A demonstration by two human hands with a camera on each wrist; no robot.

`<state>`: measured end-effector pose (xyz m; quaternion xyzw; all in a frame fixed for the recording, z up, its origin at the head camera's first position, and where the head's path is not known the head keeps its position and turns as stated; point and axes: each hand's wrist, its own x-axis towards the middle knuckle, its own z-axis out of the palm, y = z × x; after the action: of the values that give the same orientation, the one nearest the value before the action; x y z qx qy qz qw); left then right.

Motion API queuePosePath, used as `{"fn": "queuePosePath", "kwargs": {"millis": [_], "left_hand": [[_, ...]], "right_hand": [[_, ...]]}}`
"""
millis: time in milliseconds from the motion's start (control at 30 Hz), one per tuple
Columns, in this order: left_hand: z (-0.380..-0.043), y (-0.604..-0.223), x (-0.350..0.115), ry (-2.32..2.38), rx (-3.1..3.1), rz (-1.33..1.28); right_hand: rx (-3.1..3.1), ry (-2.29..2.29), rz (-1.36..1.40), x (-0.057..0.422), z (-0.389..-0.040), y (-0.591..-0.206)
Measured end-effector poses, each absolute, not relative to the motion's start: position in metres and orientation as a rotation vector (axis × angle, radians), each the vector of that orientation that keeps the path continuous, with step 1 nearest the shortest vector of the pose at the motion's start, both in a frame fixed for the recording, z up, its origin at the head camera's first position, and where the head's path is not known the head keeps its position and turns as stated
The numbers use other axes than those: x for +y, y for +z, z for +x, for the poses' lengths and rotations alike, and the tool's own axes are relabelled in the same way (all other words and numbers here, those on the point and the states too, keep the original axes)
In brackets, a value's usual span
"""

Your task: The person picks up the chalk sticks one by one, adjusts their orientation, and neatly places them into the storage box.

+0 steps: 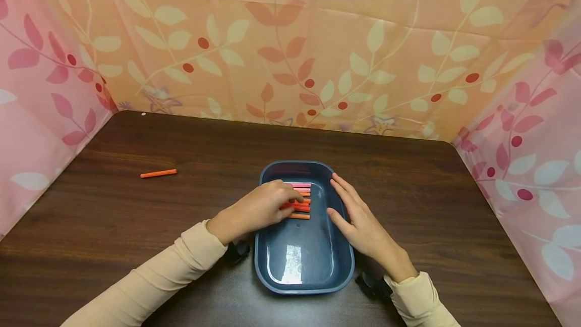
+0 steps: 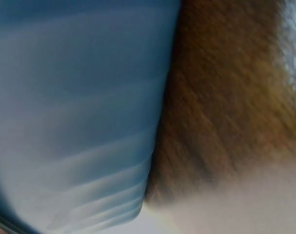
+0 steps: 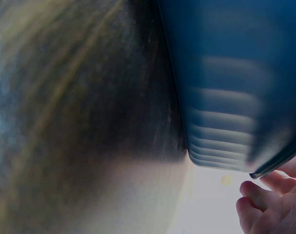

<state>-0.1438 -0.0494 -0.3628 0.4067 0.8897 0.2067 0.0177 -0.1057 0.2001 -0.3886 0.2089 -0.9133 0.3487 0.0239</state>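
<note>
A dark blue plastic basin (image 1: 313,251) stands on the table with a row of thin pink, orange and red sticks (image 1: 301,185) lying side by side on its floor. My left hand (image 1: 265,203) reaches over the left rim. Its bent fingers and thumb pinch a red stick (image 1: 303,209) within the row, and they hide the sticks' left ends. Along the right rim lies my right hand (image 1: 363,221), fingers extended against the edge and thumb over the inside. The right wrist view shows its fingers (image 3: 257,197) by the basin's rim (image 3: 279,163).
A single orange stick (image 1: 158,173) lies on the dark wooden table (image 1: 213,150), well left of the basin. Flowered cloth (image 1: 295,39) hangs behind the table and on both sides. The left wrist view is mostly the basin's outer wall (image 2: 79,97).
</note>
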Motion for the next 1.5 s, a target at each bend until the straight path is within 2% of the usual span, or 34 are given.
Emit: {"fn": "queuePosePath", "kwargs": {"millis": [533,1500], "left_hand": [[-0.144,-0.354,-0.062,0.735,2.825,1.264],[-0.15,-0.339,-0.118,0.808,3.025,1.195]], "right_hand": [[-2.841,1.065,0.639,0.199,-0.106,-0.388],[-2.853,1.094,0.62,0.199,-0.104,-0.386]]}}
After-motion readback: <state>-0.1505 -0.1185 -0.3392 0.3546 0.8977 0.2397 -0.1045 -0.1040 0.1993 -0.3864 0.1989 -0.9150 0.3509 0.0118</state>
